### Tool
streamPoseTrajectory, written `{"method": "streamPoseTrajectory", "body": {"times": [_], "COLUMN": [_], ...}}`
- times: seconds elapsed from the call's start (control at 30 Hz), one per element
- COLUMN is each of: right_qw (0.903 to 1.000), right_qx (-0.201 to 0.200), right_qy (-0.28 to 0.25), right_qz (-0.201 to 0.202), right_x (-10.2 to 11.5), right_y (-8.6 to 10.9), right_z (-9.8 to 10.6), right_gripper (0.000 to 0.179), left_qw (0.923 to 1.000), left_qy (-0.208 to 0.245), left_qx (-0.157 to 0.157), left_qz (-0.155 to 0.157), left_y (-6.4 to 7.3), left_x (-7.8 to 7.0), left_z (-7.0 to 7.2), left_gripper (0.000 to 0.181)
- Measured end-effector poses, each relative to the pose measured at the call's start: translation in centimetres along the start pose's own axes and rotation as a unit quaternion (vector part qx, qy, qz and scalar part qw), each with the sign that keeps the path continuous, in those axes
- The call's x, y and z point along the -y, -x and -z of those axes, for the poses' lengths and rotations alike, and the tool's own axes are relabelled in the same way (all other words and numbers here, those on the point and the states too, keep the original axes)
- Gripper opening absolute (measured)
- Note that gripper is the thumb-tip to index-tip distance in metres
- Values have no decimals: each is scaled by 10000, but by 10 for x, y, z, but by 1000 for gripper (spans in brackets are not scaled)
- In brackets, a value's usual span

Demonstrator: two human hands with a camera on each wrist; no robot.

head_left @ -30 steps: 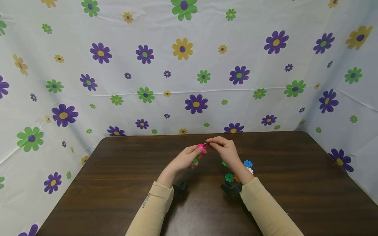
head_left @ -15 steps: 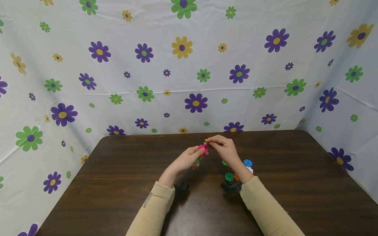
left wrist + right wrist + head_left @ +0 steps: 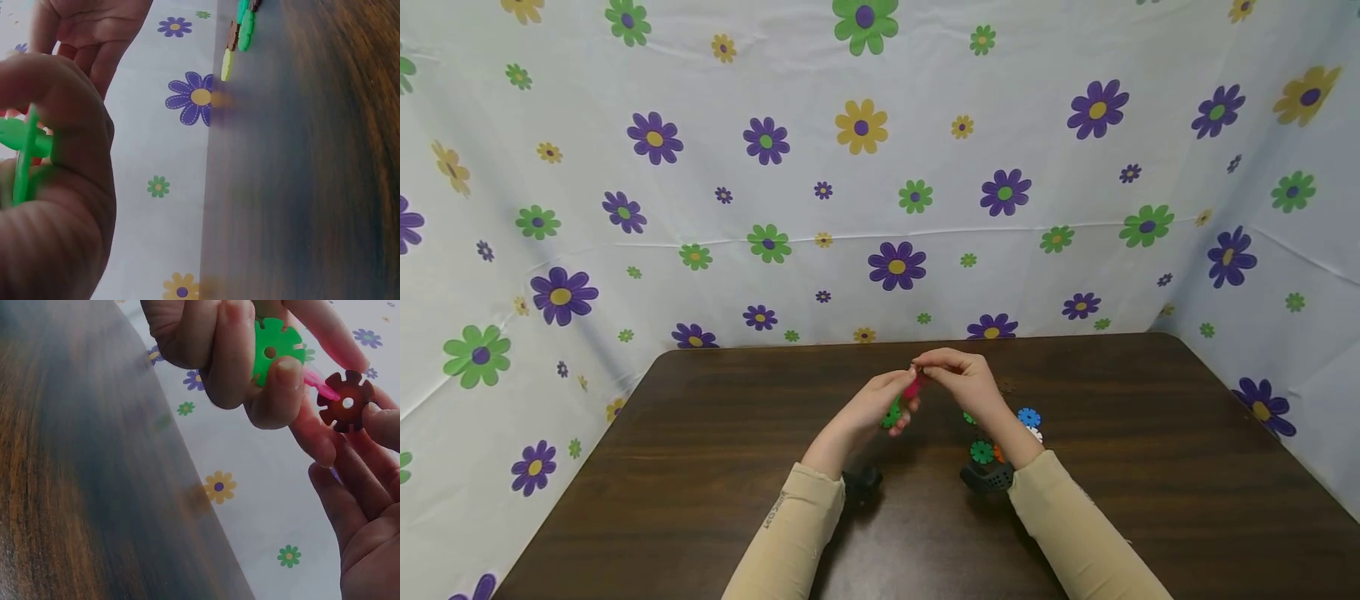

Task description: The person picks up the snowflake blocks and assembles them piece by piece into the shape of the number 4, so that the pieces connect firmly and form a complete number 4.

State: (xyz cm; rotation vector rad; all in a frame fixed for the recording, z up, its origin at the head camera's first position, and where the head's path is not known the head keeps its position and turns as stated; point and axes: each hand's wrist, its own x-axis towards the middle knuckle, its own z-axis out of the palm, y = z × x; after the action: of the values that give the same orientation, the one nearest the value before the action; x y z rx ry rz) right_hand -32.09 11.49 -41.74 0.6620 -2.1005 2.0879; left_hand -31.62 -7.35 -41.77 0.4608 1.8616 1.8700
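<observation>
My left hand (image 3: 865, 410) grips a small joined piece of slotted plastic discs above the table. A green disc (image 3: 280, 339) sits against its curled fingers, and a pink disc (image 3: 319, 383) stands edge-on beyond that. Between thumb and fingertip my right hand (image 3: 972, 385) pinches a brown notched disc (image 3: 345, 417) with a round centre hole. The brown disc's rim meets the pink disc's edge; how deep the slots engage cannot be told. In the left wrist view, part of a green disc (image 3: 22, 159) shows inside the left hand's curl, and fingers cover the rest.
On the dark wooden table (image 3: 715, 467), near the right forearm, lie loose discs: blue (image 3: 1029, 416), white (image 3: 1036, 434), dark green (image 3: 981, 452), orange (image 3: 998, 453) and a faint brown one (image 3: 1006, 387). A flowered cloth (image 3: 820, 275) hangs behind. Black wrist cameras sit under both wrists.
The pink disc has turned from facing the head camera to nearly edge-on, and more of the green disc shows below it. The right fingers have come slightly left, against the left hand's thumb tip.
</observation>
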Motion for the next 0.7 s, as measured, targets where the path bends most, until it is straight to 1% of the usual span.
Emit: {"method": "streamPoseTrajectory", "body": {"times": [0.17,0.27,0.33,0.47,0.6,0.7], "right_qw": [9996,9981,9953,9858,9720,9614], "right_qx": [205,267,298,345,397,526], "right_qy": [168,549,900,1566,2105,2428], "right_qz": [-46,-122,-181,-491,-966,-1184], "right_x": [4,4,4,-1,-14,-25], "right_y": [-2,-6,-9,-15,-17,-18], "right_z": [2,11,20,46,73,88], "right_gripper": [21,23,24,28,34,35], "left_qw": [9999,9998,9998,9998,9996,9994], "left_qy": [-113,-127,-129,-120,-134,-164], "left_qx": [-76,-105,-106,-132,-227,-284], "left_qz": [-51,-68,-81,-113,-88,-72], "left_y": [2,3,3,3,4,6], "left_x": [-2,-3,-4,-5,-5,-6], "left_z": [1,3,3,5,5,5], "left_gripper": [42,42,43,43,45,49]}}
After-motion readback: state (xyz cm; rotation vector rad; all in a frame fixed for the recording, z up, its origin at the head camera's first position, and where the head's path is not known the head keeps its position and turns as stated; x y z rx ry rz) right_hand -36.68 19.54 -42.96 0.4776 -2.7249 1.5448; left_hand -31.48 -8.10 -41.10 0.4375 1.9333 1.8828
